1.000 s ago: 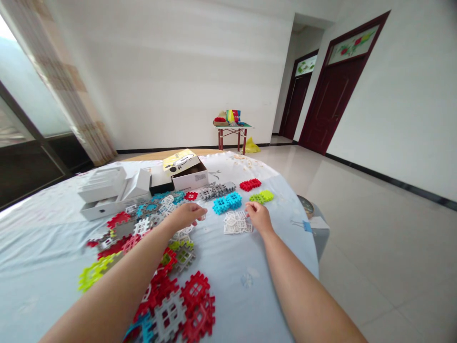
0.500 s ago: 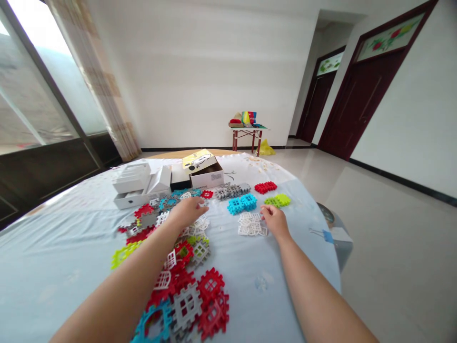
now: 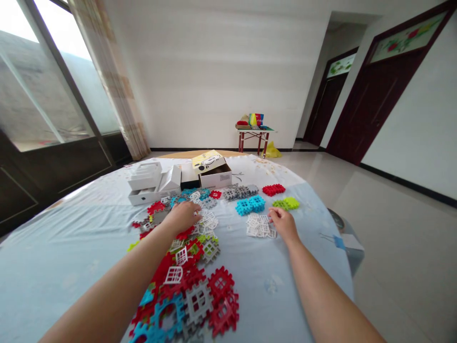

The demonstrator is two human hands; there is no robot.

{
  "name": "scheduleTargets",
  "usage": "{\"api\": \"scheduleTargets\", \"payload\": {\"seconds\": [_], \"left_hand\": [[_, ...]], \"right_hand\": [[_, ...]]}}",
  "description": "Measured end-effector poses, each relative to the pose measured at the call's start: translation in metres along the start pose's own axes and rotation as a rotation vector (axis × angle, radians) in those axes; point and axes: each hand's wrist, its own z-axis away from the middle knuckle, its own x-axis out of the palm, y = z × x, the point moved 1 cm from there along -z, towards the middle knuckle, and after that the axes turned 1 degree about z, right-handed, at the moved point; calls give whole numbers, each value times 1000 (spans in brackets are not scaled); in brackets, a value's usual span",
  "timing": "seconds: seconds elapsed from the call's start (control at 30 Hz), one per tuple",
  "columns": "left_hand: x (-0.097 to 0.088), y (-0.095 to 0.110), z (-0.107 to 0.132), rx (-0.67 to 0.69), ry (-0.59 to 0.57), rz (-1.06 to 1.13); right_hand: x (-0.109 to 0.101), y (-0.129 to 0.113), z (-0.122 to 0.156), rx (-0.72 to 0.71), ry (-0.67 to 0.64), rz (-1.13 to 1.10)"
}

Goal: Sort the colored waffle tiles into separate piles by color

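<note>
My left hand point(image 3: 183, 216) is over the mixed pile of plastic pieces, its fingers bent but apart, close to loose white window-frame pieces point(image 3: 208, 221). Whether the fingertips touch a piece is hidden. My right hand point(image 3: 284, 223) has its fingers curled together at the right edge of a small heap of white window frames point(image 3: 260, 225). Anything inside that closed hand is hidden. Under and in front of my left forearm lie red toothed building plates point(image 3: 220, 283), a grey window plate point(image 3: 198, 301) and blue plates point(image 3: 167, 314).
Beyond the white heap are sorted groups: blue plates point(image 3: 250, 205), lime-green ones point(image 3: 286, 203), red ones point(image 3: 273, 189) and grey ones point(image 3: 240, 191). A yellow-lidded box point(image 3: 216, 179) and white boxes point(image 3: 145, 178) stand at the back. A stool point(image 3: 352, 243) is by the table's right edge.
My left hand has come down and slightly nearer over the pile. The right hand stays by the white heap. The whole view has shifted, so things appear further right.
</note>
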Motion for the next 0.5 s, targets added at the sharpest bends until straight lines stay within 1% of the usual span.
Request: {"api": "scheduleTargets", "payload": {"seconds": [0.1, 0.17, 0.33, 0.5], "left_hand": [[6, 18, -8, 8, -40, -58], [9, 21, -14, -10, -62, -98], [9, 11, -22, -41, -89, -155], [4, -3, -23, -31, -63, -120]], "right_hand": [[0, 1, -1, 3, 4, 9], [0, 0, 0, 8, 0, 10], [0, -4, 1, 7, -6, 21], [0, -5, 1, 3, -1, 21]]}}
